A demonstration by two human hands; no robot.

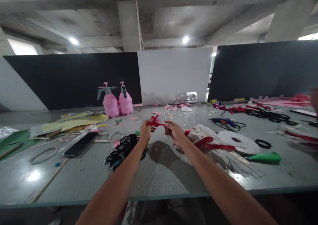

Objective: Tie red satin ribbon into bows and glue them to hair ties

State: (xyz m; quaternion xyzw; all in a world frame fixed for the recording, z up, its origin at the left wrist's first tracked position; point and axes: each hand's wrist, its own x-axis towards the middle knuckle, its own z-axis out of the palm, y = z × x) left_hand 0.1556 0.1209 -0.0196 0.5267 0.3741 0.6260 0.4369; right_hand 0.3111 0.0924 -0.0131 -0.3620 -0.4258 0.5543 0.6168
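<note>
A red ribbon (156, 121) with a small bow on top stretches between my two hands, held just above the table. My left hand (146, 131) pinches its left end. My right hand (173, 131) grips the other end, with the fingertips closed round it. Below my left forearm lies a pile of black elastic hair bands (124, 148). Right of my right hand, more red ribbon (206, 142) lies across thin white strips, next to a white roll (237, 141).
A black phone (81, 144) and paper sheets (74, 121) lie on the left. Two pink spray bottles (111, 104) stand behind. A blue glue gun (225, 121), a green-handled tool (265, 157) and more black bands (270, 116) are to the right. Part of another person (314, 100) shows at the right edge.
</note>
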